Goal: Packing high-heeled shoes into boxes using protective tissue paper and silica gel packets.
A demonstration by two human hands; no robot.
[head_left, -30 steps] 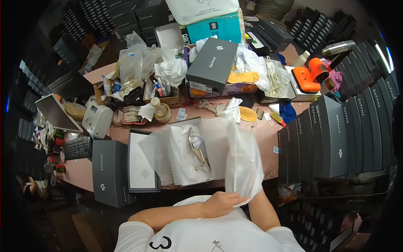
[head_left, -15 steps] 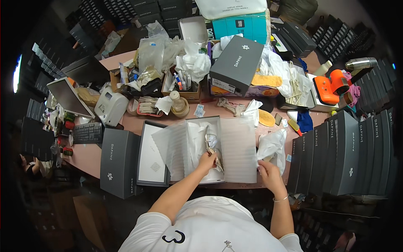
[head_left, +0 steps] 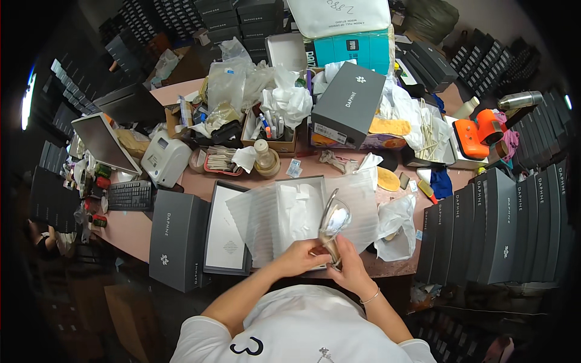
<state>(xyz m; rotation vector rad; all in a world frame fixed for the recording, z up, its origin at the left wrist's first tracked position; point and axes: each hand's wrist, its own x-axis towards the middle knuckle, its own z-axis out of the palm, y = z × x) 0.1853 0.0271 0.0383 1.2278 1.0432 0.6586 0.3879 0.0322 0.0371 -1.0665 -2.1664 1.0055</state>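
In front of my body I hold a shiny silver-beige shoe [head_left: 332,222] with a thin strap loop, tilted above the near right part of an open shoe box [head_left: 322,183]. My left hand [head_left: 301,257] is closed around its lower end from the left. From the right, my right hand [head_left: 352,266] grips the same end. White tissue paper [head_left: 296,212] lies inside the box, and translucent foam sheet [head_left: 257,221] spreads out over both sides. To the right sits crumpled white paper [head_left: 396,221] with something beige partly showing in it; its kind is hidden.
A box lid [head_left: 227,233] with white inside lies left of the open box, beside a closed grey shoe box [head_left: 175,239]. Grey boxes [head_left: 484,227] stand in a row at the right. Behind are a bottle [head_left: 264,156], an orange tape dispenser [head_left: 472,136] and another grey box [head_left: 348,106].
The shoe has come up out of the open box toward me. My right hand has left the crumpled paper and joined my left hand on the shoe. The view has shifted slightly.
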